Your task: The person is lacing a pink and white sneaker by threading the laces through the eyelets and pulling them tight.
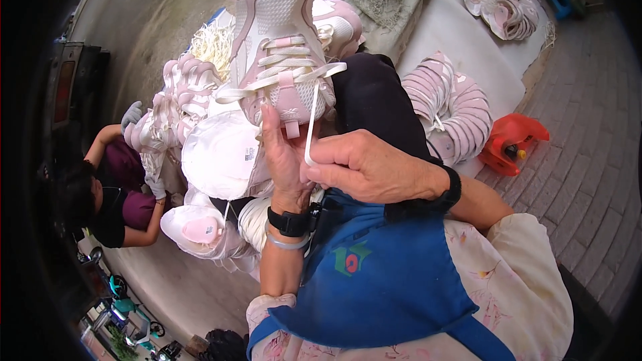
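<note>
We've got the pink sneaker (284, 47) propped up in front of us, our left hand (284, 160) flat-ish under its tongue end, fingers loosely wrapped, supporting it. Our right hand (364, 167) is pinched closed on the white lace (311, 127), which hangs from the eyelets straight down into that pinch. More pink shoes (448, 103) lie just beyond.

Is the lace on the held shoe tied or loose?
Loose: the lace hangs free from the shoe, its end pinched by the right hand; no knot visible.
</note>
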Demonstrator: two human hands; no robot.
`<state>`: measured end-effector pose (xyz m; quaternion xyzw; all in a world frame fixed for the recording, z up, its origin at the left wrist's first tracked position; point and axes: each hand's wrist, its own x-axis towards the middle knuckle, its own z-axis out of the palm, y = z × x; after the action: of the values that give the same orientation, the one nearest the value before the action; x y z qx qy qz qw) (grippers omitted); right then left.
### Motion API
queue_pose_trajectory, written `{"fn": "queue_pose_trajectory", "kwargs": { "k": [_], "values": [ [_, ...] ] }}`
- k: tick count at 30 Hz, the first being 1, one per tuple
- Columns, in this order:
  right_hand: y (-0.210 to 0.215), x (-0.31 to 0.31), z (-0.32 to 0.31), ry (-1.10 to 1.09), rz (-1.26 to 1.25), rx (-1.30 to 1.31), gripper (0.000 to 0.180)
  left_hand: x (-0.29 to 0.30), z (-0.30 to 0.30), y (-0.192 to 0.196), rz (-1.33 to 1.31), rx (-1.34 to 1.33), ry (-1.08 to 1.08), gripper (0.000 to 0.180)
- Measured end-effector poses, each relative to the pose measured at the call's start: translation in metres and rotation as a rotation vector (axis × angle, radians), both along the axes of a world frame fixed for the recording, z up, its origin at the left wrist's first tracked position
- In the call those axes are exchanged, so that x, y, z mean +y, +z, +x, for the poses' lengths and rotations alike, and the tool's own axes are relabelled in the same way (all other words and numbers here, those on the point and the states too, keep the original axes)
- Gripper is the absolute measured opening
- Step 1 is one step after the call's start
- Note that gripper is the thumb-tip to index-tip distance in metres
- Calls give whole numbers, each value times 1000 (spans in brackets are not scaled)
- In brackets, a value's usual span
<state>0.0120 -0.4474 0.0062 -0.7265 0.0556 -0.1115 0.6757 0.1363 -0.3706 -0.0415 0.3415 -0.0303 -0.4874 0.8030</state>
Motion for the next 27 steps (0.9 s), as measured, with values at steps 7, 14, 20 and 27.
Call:
{"fn": "queue_pose_trajectory", "kwargs": {
  "k": [7,14,20,27],
  "values": [
    [46,40,10,111,-400,-137,29,0,-8,1,22,-52,189,33],
    [15,2,37,-273,-744,-175,22,-2,-4,-13,-25,-6,113,36],
    [9,-3,63,-245,-1065,-57,23,7,-9,-18,20,-36,57,38],
    [15,-3,74,9,-1238,-10,21,28,-5,-20,101,-84,-34,41]
  ]
}}
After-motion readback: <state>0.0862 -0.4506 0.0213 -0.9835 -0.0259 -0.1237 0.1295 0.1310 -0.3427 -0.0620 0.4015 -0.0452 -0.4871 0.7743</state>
